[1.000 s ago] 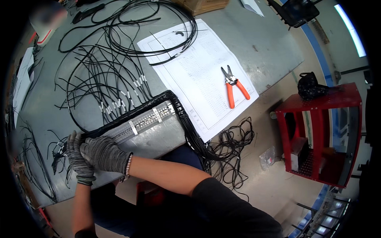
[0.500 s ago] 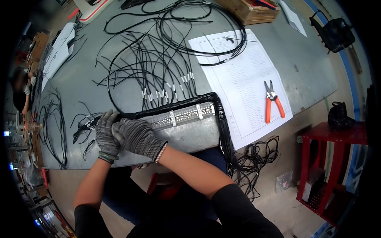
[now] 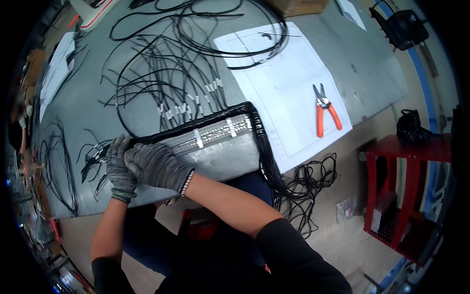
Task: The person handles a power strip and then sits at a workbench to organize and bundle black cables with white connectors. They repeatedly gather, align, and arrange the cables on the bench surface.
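Observation:
Both hands wear grey knitted gloves and press together at the left end of a long black cable bundle (image 3: 196,122). My left hand (image 3: 121,169) curls over the bundle, its fingertips on the far side. Against it, my right hand (image 3: 159,166) is closed with bent fingers; whatever lies under its fingertips is hidden. A clear-covered strip with metal terminals (image 3: 213,134) and white clips runs along the bundle's near side. Black wires with white marker sleeves (image 3: 176,111) fan out from the bundle toward the far side. Loose wire ends (image 3: 93,159) stick out left of my left hand.
Orange-handled wire strippers (image 3: 323,110) lie on a printed sheet (image 3: 289,83) at the right. A large cable coil (image 3: 181,41) crosses the sheet's far corner. The bundle bends over the table's near edge into tangled cables (image 3: 303,191). A red shelf (image 3: 411,152) stands at the right.
The whole view has shifted, so table and things appear a little further left and up. Both hands keep their hold and place on the bundle.

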